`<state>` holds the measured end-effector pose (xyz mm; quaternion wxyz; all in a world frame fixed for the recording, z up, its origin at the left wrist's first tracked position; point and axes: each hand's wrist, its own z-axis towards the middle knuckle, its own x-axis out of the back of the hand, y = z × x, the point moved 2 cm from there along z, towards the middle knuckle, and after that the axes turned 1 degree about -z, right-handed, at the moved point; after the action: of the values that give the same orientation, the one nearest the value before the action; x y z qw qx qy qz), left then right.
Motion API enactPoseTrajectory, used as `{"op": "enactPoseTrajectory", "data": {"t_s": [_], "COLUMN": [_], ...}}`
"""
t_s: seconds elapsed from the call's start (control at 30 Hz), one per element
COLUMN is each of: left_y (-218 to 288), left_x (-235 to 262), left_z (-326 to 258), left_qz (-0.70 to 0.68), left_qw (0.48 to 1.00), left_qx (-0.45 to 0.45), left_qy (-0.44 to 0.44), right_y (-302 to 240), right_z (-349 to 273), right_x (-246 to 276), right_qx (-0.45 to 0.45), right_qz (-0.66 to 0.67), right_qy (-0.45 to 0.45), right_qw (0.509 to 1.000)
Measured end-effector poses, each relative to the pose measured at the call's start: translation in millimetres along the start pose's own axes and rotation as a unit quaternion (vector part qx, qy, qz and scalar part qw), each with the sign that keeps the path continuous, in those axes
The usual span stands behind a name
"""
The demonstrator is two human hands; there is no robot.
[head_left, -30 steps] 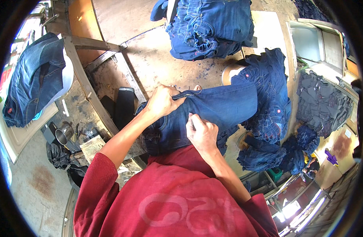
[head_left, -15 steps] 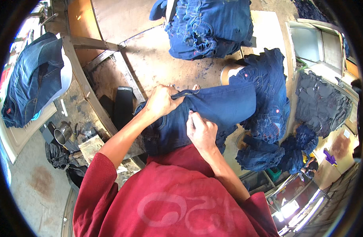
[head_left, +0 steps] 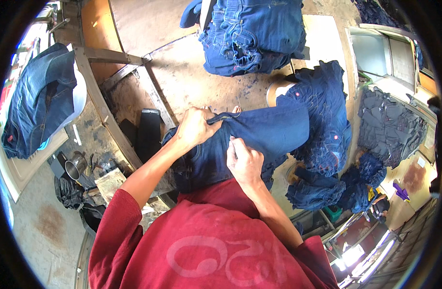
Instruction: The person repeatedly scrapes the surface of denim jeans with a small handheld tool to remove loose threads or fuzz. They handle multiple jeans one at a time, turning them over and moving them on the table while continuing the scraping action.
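Observation:
A pair of blue denim pants [head_left: 274, 126] lies across my lap, one leg stretched out to the right. My left hand [head_left: 197, 127] is closed on a folded, seamed edge of the denim, thumb on top. Lower and to the right, my right hand [head_left: 245, 161] rests against the fabric with its fingers curled in a pinch. Something small and dark shows at its fingertips, too hidden to name.
A tall pile of jeans [head_left: 254, 36] stands ahead. More denim garments [head_left: 322, 118] hang at the right, near a heap of dark grey clothes [head_left: 391, 125]. At the left are draped jeans [head_left: 40, 103], a metal cup [head_left: 76, 165] and a wooden frame [head_left: 98, 103].

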<state>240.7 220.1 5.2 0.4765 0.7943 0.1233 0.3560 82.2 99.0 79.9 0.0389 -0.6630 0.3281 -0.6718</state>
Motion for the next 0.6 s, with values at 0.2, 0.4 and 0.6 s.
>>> {"op": "enactPoseTrajectory", "data": {"t_s": [0.2, 0.4, 0.6], "left_y": [1, 0, 14], "left_x": [1, -2, 13], "left_z": [1, -4, -6], "left_qz": [-0.001, 0.011, 0.039], "left_qw": [1.0, 1.0, 0.998], "left_qx": [0.011, -0.002, 0.038], "left_qy": [-0.017, 0.01, -0.03], "right_y": [-2, -4, -3], "right_z": [-2, 0, -4], "right_x": [3, 1, 12], "right_qx": [-0.011, -0.016, -0.015], "right_qz": [0.003, 0.005, 0.004], "right_qy": [-0.02, -0.024, -0.064], "right_qw": [1.0, 1.0, 0.998]}}
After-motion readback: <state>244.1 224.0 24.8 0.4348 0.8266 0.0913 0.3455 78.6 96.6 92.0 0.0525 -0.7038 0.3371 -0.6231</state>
